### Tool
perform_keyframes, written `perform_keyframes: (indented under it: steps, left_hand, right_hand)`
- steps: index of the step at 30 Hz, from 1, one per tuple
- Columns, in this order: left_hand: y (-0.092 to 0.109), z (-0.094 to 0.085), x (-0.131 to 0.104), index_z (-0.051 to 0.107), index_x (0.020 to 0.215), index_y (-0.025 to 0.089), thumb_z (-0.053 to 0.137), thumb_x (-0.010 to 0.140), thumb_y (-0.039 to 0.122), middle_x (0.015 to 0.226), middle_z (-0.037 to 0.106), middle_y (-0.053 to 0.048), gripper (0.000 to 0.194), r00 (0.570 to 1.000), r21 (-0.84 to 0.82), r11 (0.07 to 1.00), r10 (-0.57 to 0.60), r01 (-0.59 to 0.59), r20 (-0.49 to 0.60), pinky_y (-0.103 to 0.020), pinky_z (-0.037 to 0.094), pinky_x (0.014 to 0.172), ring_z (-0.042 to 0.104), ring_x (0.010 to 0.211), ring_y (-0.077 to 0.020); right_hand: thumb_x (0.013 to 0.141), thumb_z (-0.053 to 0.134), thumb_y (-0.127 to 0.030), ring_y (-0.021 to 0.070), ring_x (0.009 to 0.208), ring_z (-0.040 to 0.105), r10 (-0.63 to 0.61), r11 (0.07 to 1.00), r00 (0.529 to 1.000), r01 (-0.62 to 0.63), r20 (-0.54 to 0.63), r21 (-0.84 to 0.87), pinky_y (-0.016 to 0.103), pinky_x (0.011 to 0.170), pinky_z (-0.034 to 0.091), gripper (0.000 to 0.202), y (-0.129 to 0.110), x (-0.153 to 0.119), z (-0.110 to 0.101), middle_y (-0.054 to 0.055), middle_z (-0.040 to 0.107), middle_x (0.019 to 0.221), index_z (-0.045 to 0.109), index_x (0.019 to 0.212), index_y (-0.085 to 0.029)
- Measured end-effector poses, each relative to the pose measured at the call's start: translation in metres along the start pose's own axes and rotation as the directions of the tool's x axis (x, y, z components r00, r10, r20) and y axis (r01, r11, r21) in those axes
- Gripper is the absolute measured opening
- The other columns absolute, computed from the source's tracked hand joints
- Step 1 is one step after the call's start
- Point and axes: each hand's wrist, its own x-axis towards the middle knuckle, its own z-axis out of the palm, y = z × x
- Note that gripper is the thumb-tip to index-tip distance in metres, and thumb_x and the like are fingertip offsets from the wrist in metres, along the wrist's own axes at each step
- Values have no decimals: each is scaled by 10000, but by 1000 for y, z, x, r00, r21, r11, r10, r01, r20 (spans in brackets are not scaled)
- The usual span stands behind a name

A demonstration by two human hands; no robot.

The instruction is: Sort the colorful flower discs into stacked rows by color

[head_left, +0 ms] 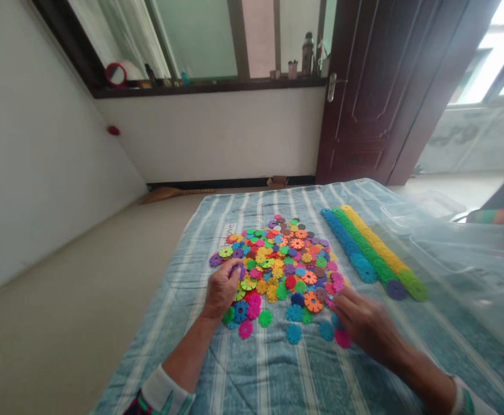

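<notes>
A heap of colourful plastic snowflake discs (pixel 277 265), notched around their rims, lies on a blue striped cloth (pixel 269 369). At the heap's left edge, my left hand (pixel 223 288) is closed, with a purple snowflake disc (pixel 240 271) between thumb and fingers. My right hand (pixel 362 317), slightly blurred, is at the right edge with its fingers pressed together beside pink discs (pixel 337 281); what they pinch is hidden. Near it lie a blue disc (pixel 326 331) and a magenta disc (pixel 343 338).
Right of the heap lie long overlapping rows of discs: a blue row (pixel 342 239), a green row (pixel 364 251) and a yellow row (pixel 375 242). Clear plastic containers (pixel 459 242) stand at the far right. A dark red door (pixel 372 75) is behind.
</notes>
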Motion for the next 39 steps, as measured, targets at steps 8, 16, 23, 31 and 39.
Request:
perform_keyframes:
  steps: [8,16,23,31,39]
  left_hand:
    - [7,-8,1,622,1050,146,424,844,313,1017,730,-93,331,997,-69,995,-77,76,-12,-340,507,951,678,998,-207]
    - [47,4,-21,567,1153,162,398,884,261,1081,717,-96,333,999,-6,999,32,-32,6,-342,527,943,675,1024,-200]
    - [89,26,-66,491,1289,215,431,914,296,1203,672,-92,389,949,-269,961,139,-61,282,-338,539,953,636,1113,-202]
    - [90,36,-76,454,1355,295,467,902,345,1221,667,-59,456,925,-367,930,148,-11,350,-308,579,886,615,1140,-223]
    - [74,53,-84,423,1358,281,509,888,425,1247,652,-81,498,901,-457,888,153,55,405,-315,576,875,659,1064,-228]
  right_hand:
    - [983,381,-233,122,615,524,-46,990,997,38,58,136,248,582,343,335,-29,32,11,22,569,700,585,721,-192]
    - [943,454,-255,134,676,586,39,915,999,-51,38,401,238,612,414,202,-36,34,16,29,623,771,637,878,-199]
    - [846,593,-245,125,625,574,178,795,979,-203,100,571,225,597,429,199,-44,38,11,15,670,756,657,1025,-186]
    - [800,599,-182,79,543,495,158,812,957,-267,245,520,191,527,310,127,-48,44,-1,-41,616,608,650,684,-189]
    - [799,632,-175,84,571,566,171,789,941,-309,293,531,167,548,366,106,-21,38,-25,-34,673,653,733,788,-205]
